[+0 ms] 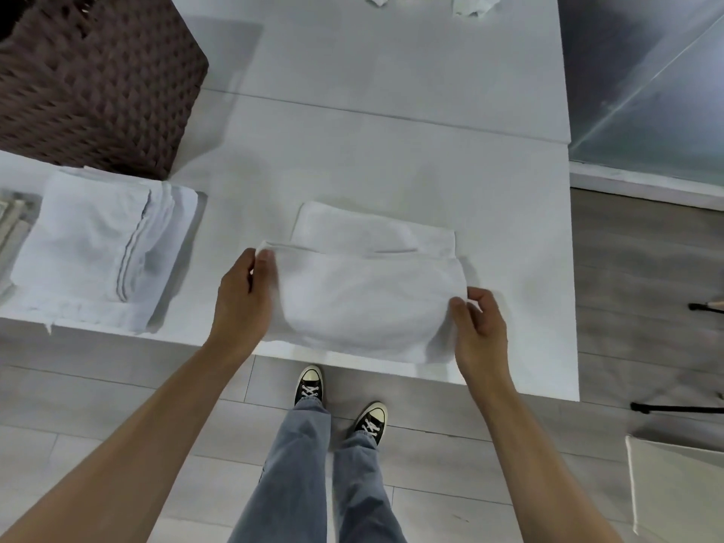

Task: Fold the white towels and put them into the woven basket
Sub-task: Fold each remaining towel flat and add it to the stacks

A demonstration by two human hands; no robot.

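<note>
At the near edge of the white rectangular table (391, 150), the left hand (243, 295) and right hand (480, 331) each pinch a corner of the half-folded white terry towel (368, 303). Left of the towel lies a stack of folded white towels (98, 248); beyond the stack stands the dark brown woven basket (98, 80). Farthest from the towel lie crumpled white towels (474, 3).

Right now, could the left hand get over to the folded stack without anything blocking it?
Probably yes: bare table lies between the left hand and the stack, but that hand pinches the towel and must release first.
</note>
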